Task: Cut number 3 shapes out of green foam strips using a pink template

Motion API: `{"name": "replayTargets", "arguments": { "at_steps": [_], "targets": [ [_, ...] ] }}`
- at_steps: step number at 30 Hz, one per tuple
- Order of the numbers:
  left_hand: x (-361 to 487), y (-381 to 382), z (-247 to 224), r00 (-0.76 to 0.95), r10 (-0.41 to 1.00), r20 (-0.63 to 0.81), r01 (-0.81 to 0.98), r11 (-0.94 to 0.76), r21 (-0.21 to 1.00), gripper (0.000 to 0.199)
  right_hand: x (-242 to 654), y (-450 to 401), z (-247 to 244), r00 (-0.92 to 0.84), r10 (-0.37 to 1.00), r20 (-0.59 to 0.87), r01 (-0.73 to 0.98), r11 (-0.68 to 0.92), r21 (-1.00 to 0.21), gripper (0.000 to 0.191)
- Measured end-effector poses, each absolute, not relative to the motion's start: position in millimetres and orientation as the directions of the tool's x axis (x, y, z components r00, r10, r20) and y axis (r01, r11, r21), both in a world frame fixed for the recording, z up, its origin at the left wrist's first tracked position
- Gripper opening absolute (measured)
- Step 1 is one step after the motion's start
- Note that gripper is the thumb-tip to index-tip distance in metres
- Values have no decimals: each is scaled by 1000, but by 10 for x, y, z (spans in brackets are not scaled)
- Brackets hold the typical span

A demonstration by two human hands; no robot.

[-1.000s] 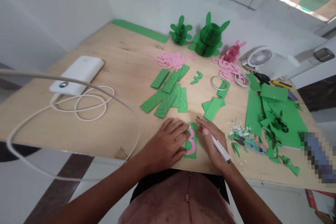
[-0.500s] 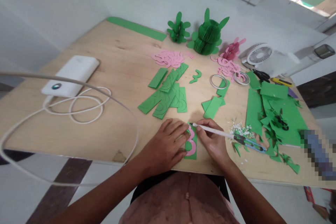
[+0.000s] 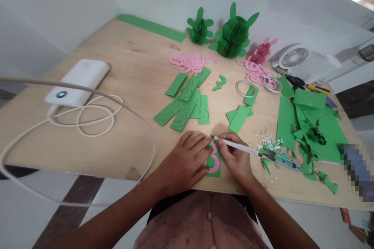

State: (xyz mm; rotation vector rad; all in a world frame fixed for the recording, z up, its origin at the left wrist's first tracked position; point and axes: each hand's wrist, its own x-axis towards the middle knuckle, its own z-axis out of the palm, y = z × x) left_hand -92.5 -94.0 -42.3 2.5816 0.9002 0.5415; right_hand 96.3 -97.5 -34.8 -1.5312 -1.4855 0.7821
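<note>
My left hand (image 3: pixel 189 159) lies flat at the table's front edge, its spread fingertips resting on a pink curvy paper cutout (image 3: pixel 215 165). Under that cutout is a green paper strip (image 3: pixel 216 174), partly covered by the fingers. My right hand (image 3: pixel 235 159) grips a slim white pen (image 3: pixel 238 146), its dark tip touching the strip's top end by the cutout. Blue-handled snips (image 3: pixel 288 161) lie just beyond the pen's far end. Ahead of my left hand, several green strips (image 3: pixel 182 113) with drawn curves are heaped. A green curvy cutout (image 3: pixel 219 82) lies farther back.
Pink cutouts (image 3: pixel 187 62) form a pile behind the strips. Tape rolls (image 3: pixel 245 94), green sheets (image 3: pixel 286 124) and paper scraps (image 3: pixel 306 155) lie rightward. Honeycomb paper figures (image 3: pixel 233 39) and a fan (image 3: pixel 293 56) stand along the wall. A power bank (image 3: pixel 82 81) with a looped cable lies left.
The view has shifted slightly, so the objects on the right appear a little farther right. Both hands stay at the strip, with the pen tip still at its top end.
</note>
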Motion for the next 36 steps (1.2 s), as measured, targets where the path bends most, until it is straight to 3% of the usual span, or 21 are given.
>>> {"name": "replayTargets", "arguments": {
  "at_steps": [36],
  "targets": [
    [-923,-940,-435,717,647,260,508,-740,440,39,956,-990,-340,57,987,151,509,101,-855,7]
  ]
}}
